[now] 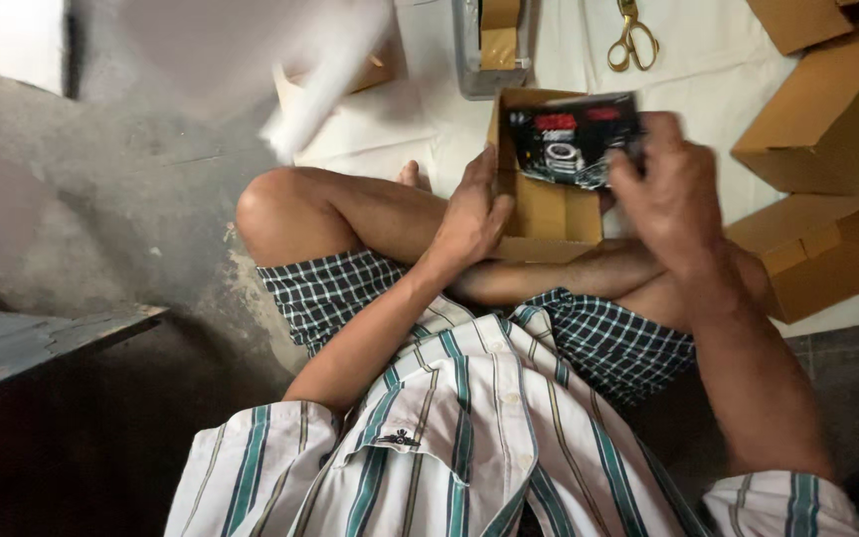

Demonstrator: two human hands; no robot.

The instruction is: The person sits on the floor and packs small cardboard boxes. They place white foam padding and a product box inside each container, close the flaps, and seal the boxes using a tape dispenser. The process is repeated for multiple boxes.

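I sit cross-legged on the floor with a small open cardboard box (547, 214) resting on my legs. My left hand (473, 212) grips the box's left wall. My right hand (670, 189) holds a black packet (571, 139) with a red and white printed picture, tilted over the box's open top. The packet's lower right corner is hidden under my fingers.
Folded cardboard boxes (832, 119) lie on a white sheet to my right, another (827, 254) nearer my knee. Gold scissors (631, 38) and a tape dispenser (491, 45) lie beyond the box. Bare concrete floor (131, 179) spreads to my left, with a dark board (42, 343) at the lower left.
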